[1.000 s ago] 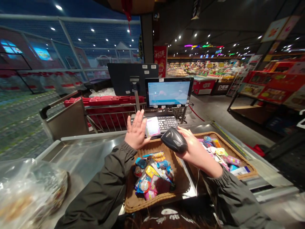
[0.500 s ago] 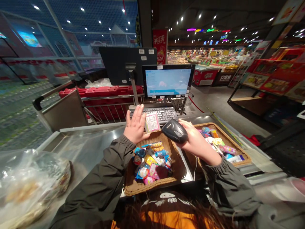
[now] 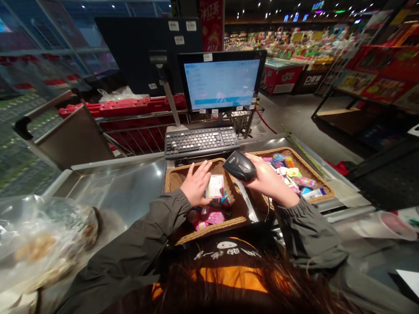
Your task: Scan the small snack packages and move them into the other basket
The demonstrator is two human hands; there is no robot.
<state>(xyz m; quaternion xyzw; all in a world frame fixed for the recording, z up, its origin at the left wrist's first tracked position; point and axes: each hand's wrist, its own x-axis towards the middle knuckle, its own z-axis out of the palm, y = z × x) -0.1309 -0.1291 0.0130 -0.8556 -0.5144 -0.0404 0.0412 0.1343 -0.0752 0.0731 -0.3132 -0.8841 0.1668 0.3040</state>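
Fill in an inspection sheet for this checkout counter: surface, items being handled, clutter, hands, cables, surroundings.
Surface: metal counter, bare sheen visible left of the baskets.
Items handled: small flat packet above the left basket; black scanner near the right basket. Both baskets hold mixed small colourful packages.
Clutter: clear plastic bag at the left, contents unclear; keyboard behind the left basket.
Hands: left hand holds the packet; right hand grips the scanner.
Cables: a thin pale cable below the right hand; its ends cannot be traced.
Surroundings: lit screen, back of another monitor, red freezer beyond. Co-workers: nothing seen.
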